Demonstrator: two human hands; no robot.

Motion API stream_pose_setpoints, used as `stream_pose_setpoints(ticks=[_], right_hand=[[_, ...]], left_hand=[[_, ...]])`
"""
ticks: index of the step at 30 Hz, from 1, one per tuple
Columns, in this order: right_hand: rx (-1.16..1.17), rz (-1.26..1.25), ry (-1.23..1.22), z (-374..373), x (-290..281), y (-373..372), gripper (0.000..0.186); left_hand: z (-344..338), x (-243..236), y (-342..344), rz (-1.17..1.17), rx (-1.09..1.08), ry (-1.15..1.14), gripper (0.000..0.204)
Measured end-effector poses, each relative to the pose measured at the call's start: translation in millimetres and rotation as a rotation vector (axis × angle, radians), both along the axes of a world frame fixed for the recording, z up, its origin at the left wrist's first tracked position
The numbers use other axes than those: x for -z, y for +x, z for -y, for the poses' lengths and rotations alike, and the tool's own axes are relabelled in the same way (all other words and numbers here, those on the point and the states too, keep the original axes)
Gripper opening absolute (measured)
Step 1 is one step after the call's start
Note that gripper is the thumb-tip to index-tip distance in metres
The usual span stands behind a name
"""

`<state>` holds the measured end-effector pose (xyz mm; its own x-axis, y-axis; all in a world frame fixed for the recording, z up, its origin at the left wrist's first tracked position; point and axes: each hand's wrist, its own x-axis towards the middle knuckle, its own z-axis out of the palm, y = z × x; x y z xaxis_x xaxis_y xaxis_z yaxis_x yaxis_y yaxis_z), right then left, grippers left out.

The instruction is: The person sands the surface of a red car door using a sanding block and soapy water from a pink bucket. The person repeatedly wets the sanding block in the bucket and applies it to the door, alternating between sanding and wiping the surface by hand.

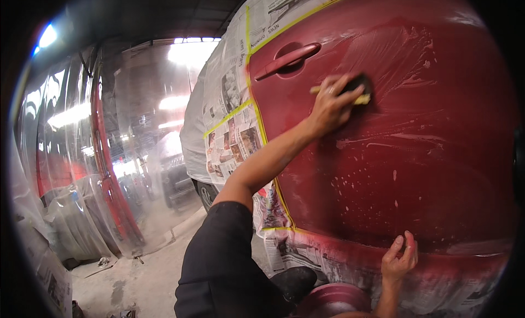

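A red car door (437, 170) fills the right side, streaked with milky wet film and dotted with droplets. Against its upper part my left hand (332, 104) grips a sanding block (361, 88), dark with a yellowish edge, below and right of the door handle (290, 61). My fingers wrap over the block and cover part of it. Low down, by the door's bottom edge, my right hand (399, 257) is raised with its fingers loosely bent and apart. Nothing shows in it.
Newspaper (235, 137) edged with yellow masking tape (262, 124) borders the door. A reddish tub (336, 297) stands below, beside a dark rounded shape. Clear plastic sheeting (71, 170) hangs at left, above the concrete floor (158, 269). A car wheel (206, 195) shows beyond my arm.
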<state>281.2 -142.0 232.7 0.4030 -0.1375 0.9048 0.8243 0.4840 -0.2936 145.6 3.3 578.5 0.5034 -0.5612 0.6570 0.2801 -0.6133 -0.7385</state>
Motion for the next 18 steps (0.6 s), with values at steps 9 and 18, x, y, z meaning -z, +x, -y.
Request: stream_pose_setpoints(ticks=[9,18], right_hand=[[0.087,0.017,0.009,-31.2,-1.0,-6.6,0.019],[-0.033,-0.026,-0.072,-38.5,1.5,-18.9,0.018]], left_hand=[[-6.6,-12.4,-16.9,0.044,0.013,0.066,0.041],[31.5,-103.0,68.8,0.067,0.108,0.141,0.035]])
